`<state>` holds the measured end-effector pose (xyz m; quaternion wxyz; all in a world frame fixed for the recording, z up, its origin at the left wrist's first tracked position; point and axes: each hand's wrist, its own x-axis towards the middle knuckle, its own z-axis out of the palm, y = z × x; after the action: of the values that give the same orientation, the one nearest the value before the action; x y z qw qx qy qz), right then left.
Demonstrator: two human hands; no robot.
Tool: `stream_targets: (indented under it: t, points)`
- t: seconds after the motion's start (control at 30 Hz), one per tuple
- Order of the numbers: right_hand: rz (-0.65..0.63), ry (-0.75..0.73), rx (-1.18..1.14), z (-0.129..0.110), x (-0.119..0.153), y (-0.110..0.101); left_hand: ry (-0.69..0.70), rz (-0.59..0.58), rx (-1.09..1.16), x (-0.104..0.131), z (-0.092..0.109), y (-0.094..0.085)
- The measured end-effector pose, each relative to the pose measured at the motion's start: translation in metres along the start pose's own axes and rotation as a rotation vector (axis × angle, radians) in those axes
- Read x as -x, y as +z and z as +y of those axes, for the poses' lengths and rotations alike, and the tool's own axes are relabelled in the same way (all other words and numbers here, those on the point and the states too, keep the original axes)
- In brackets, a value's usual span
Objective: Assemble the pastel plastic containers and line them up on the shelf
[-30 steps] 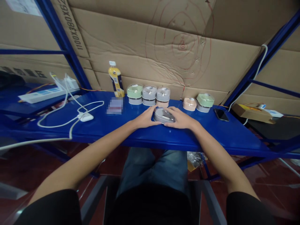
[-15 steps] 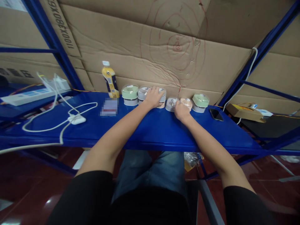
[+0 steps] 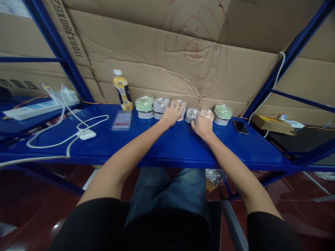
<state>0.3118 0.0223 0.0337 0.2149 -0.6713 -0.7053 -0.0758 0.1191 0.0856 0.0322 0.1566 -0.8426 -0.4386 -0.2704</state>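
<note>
My left hand lies over a small two-tier lidded container with a pale grey top and peach lower part, its fingers bent over the lid. Just left of that hand is a grey two-tier container, then a green-topped one. My right hand is closed in front of a low grey container and a low peach container. Its thumb is by the grey one's front; the other fingertips are hidden. Another green-topped container stands right of this hand.
A yellow drink bottle stands behind a blurred flat item. White cables and a plug lie at left, a phone at right. A cardboard panel backs the blue table.
My left hand has shifted slightly right, off the grey two-tier container and onto its neighbour. My right hand has dropped slightly, its thumb now pointing left. The view has moved a little.
</note>
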Motion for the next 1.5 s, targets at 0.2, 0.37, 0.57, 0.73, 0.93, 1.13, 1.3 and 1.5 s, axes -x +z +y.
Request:
stream_targets:
  t: [0.2, 0.37, 0.57, 0.73, 0.93, 1.13, 1.3, 1.5]
  points:
    - [0.325, -0.218, -0.373, 0.032, -0.015, -0.007, 0.313, 0.053, 0.008, 0.049, -0.010, -0.026]
    - [-0.095, -0.578, -0.668, 0.035, -0.013, -0.006, 0.550, -0.034, 0.090, 0.096, -0.018, -0.036]
    - [-0.342, -0.677, -0.674, 0.007, 0.001, 0.006, 0.473, -0.086, 0.141, 0.109, -0.021, -0.034]
    - [-0.290, -0.662, -0.627, 0.003, 0.005, 0.004, 0.297, -0.143, 0.406, 0.107, -0.023, -0.037]
    - [-0.229, -0.651, -0.658, -0.006, 0.009, 0.005, 0.073, -0.208, 0.746, 0.103, -0.019, -0.028]
    - [-0.151, -0.621, -0.751, -0.008, 0.010, 0.003, -0.065, -0.190, 0.768, 0.102, -0.023, -0.022]
    - [-0.010, -0.443, -0.742, 0.024, -0.004, -0.005, -0.037, -0.261, 0.657, 0.105, -0.030, -0.029]
    - [0.025, -0.285, -0.675, 0.047, -0.016, 0.001, 0.104, -0.296, 0.560, 0.106, -0.031, -0.026]
